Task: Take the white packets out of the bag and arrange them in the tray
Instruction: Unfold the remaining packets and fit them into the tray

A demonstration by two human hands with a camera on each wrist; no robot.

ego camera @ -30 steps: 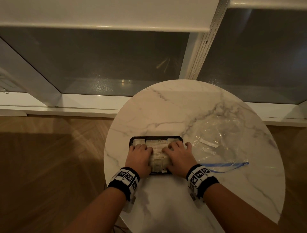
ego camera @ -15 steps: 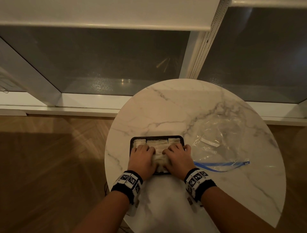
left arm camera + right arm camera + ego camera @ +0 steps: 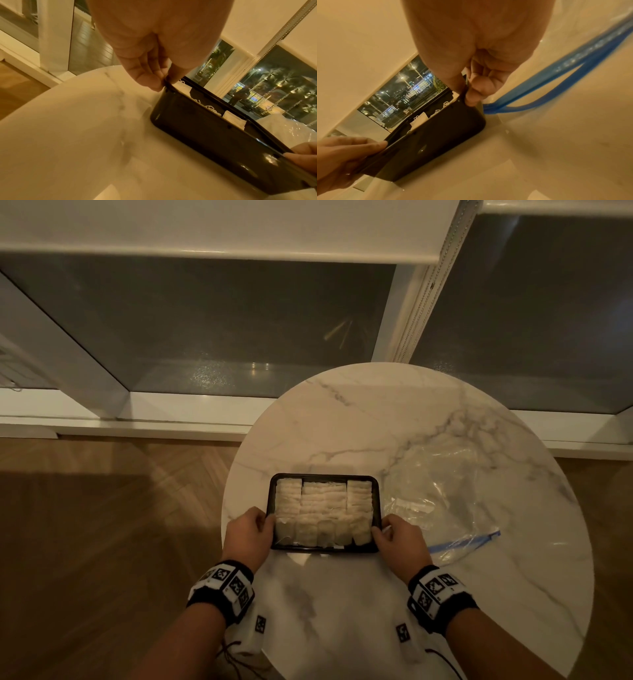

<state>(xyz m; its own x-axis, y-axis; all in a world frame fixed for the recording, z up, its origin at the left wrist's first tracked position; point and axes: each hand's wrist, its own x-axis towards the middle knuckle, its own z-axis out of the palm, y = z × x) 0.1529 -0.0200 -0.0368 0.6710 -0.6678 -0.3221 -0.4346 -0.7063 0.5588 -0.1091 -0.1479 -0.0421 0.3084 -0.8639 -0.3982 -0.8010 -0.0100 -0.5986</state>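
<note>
A black rectangular tray [image 3: 323, 548] sits on the round marble table [image 3: 342, 422], filled with several white packets [image 3: 323, 508] in rows. My left hand [image 3: 248, 534] pinches the tray's left rim near its front corner, thumb and fingers closed on the edge [image 3: 165, 81]. My right hand [image 3: 399, 537] pinches the right rim the same way [image 3: 467, 92]. The clear zip bag [image 3: 442, 494] with a blue seal [image 3: 462, 541] lies flat to the right of the tray. One white packet [image 3: 411, 503] shows inside the bag.
The table stands against a low white window sill [image 3: 120, 422] with dark glass [image 3: 222, 320] behind it. Wooden floor [image 3: 102, 525] lies to the left and below. A roller blind chain [image 3: 431, 278] hangs at the window post behind the table.
Both hands have come off the packets they were pressing and moved outward to the tray's left and right rims, which they now pinch. The packets are uncovered.
</note>
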